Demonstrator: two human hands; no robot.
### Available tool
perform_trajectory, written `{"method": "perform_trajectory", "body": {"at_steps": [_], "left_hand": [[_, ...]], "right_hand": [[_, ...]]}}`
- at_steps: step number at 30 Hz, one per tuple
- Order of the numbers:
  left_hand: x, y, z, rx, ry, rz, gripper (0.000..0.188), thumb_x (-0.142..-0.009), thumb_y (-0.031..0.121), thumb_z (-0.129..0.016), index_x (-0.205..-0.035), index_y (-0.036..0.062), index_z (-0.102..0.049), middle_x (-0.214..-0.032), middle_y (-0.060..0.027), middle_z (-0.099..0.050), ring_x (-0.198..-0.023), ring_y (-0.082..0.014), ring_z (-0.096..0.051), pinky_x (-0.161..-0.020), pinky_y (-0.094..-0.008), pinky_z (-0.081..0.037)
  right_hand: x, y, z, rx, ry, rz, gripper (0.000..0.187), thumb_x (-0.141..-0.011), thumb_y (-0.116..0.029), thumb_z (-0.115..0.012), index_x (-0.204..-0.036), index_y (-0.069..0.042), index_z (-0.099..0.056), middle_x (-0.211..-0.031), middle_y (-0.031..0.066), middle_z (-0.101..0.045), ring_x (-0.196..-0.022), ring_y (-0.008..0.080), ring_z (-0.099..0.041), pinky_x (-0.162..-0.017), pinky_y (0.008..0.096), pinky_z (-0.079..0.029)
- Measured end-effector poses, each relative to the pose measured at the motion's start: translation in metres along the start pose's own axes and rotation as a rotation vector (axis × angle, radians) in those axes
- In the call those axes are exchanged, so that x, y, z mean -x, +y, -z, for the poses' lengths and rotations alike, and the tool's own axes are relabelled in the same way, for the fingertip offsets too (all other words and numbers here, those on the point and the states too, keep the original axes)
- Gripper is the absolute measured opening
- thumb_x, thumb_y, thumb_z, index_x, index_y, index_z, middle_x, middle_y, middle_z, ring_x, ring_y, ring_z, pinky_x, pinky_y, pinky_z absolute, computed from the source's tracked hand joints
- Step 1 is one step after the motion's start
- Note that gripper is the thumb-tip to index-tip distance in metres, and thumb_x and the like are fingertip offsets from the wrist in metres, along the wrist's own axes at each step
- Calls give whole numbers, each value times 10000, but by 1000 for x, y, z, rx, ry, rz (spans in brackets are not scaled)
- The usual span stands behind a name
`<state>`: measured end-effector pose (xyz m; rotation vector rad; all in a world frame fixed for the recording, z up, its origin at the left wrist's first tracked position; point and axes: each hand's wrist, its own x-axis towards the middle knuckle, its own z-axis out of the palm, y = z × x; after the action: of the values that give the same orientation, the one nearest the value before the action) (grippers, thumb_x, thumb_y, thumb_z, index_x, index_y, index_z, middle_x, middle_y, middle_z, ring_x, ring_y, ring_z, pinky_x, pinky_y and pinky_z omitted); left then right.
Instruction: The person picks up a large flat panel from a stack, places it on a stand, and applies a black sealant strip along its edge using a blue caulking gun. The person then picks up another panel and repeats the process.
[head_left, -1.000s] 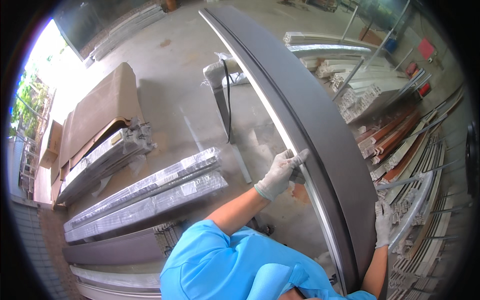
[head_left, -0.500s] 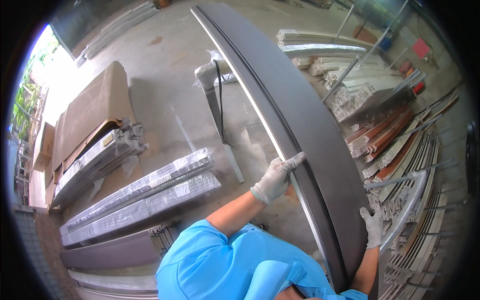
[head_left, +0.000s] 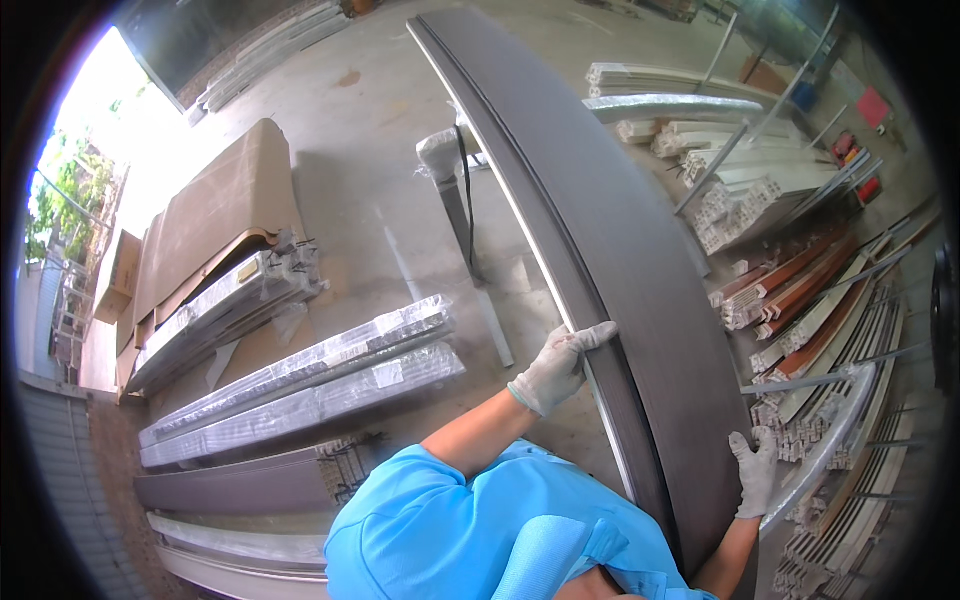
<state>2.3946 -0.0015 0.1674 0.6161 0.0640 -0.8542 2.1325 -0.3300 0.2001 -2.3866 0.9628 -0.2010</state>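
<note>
At four o'clock, my right hand point(head_left: 752, 470) still grasps the dark panel's point(head_left: 640, 260) edge, while my left hand point(head_left: 560, 368) keeps gripping its opposite rim, barely shifted.

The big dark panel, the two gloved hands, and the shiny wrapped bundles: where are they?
dark panel point(head_left: 620, 250), head view, its broad face.
left hand point(head_left: 555, 368), head view, glove back.
right hand point(head_left: 755, 470), head view, glove back.
wrapped bundles point(head_left: 310, 385), head view, plastic wrap.

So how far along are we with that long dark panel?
Done: the long dark panel is up off the floor. In hand: left hand grips its left edge, right hand its right edge. Left: setting it down; its far end is near the wrapped stand.
</note>
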Motion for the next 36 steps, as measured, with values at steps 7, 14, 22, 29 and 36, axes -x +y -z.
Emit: {"method": "perform_trajectory", "body": {"at_steps": [7, 14, 22, 29, 36], "left_hand": [[5, 10, -7, -42, -31, 15, 311, -1038, 164, -598, -1286, -22, -625, -1284, -97, -667, -1197, -205, -639, -1039, -358, -531], [57, 12, 24, 167, 78, 162, 378, -1019, 220, -634, -1301, -29, -600, -1294, -161, -648, -1215, -279, -635, -1073, -427, -528], [71, 4, 63, 266, 22, 141, 491, -1005, 326, -652, -1348, -17, -573, -1356, -144, -622, -1256, -287, -606, -1092, -440, -495], [82, -6, 95, 351, -105, 115, 625, -973, 375, -683, -1432, -7, -500, -1471, -153, -533, -1386, -307, -486, -1177, -473, -396], [92, -25, 140, 447, -179, 125, 669, -936, 392, -725, -1442, 16, -500, -1475, -151, -530, -1374, -315, -499, -1166, -511, -398]], "right_hand": [[-10, -5, -4, -152, 28, 68, 571, -759, -407, -888, -926, 7, -533, -857, 36, -503, -823, 192, -460, -780, 343, -431], [59, -56, 2, -31, 12, -27, 549, -739, -367, -900, -888, -10, -510, -798, 43, -440, -767, 188, -426, -719, 349, -403], [78, -69, -22, 62, 53, 24, 570, -897, -529, -726, -824, 2, -532, -706, 98, -490, -694, 237, -464, -673, 409, -413], [106, -98, -17, 107, 141, 106, 605, -887, -556, -738, -793, -7, -500, -675, 53, -441, -674, 212, -429, -659, 383, -395], [154, -154, 6, 178, -37, 214, 918, -635, -793, -781, -1031, -16, -494, -934, 77, -432, -893, 231, -464, -820, 385, -418]]}}
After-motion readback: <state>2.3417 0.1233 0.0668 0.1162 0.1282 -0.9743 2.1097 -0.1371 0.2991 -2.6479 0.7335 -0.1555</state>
